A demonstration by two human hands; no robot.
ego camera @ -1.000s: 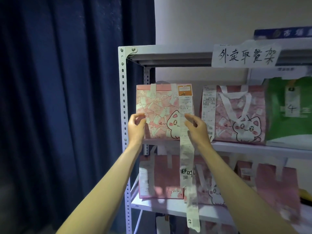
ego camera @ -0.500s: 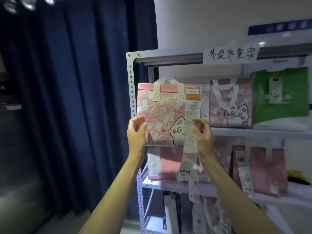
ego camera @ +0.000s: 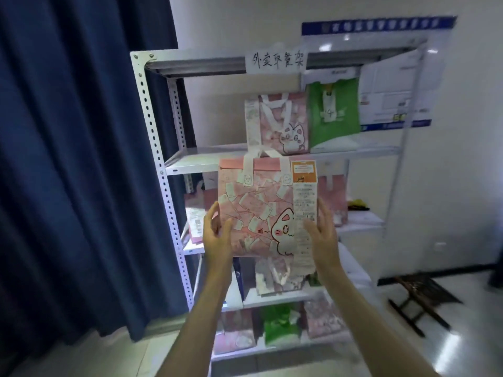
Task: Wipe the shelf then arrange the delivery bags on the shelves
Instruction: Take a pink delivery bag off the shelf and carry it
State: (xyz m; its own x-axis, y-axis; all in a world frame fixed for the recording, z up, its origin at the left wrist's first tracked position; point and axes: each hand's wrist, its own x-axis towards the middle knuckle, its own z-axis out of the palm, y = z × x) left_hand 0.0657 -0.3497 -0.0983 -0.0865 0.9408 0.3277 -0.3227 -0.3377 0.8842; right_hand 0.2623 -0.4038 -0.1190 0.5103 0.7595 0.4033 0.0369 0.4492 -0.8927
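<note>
Over on the far left the dark blue curtain (ego camera: 68, 159) is hanging down to the floor, right beside the white metal shelf unit (ego camera: 152, 126). Your left hand (ego camera: 216, 238) is gripping the lower left edge of the pink cat bag (ego camera: 258, 210), thumb lying over the front and fingers wrapping round the side. You're holding that bag upright in the air in front of the rack, off every shelf, with its top edge sitting level with the upper shelf board. A long receipt (ego camera: 304, 221) is dangling down the bag's right side from an orange tag (ego camera: 304, 171), and your right hand (ego camera: 325, 240) is clamping the bag's right edge, thumb pressing on the receipt.

Behind the bag, on the upper shelf, a second pink cat bag (ego camera: 283, 123) is standing upright, touching or just beside a green bag (ego camera: 333, 115) to its right. A handwritten paper sign (ego camera: 276, 61) is hanging off the top rail. More pink bags and another green one are sitting on the lower shelves, too blurry to say much. Further right a notice board (ego camera: 394, 77) is hanging on the wall, and a dark folding stool (ego camera: 422, 297) is standing on the floor at the far right.
</note>
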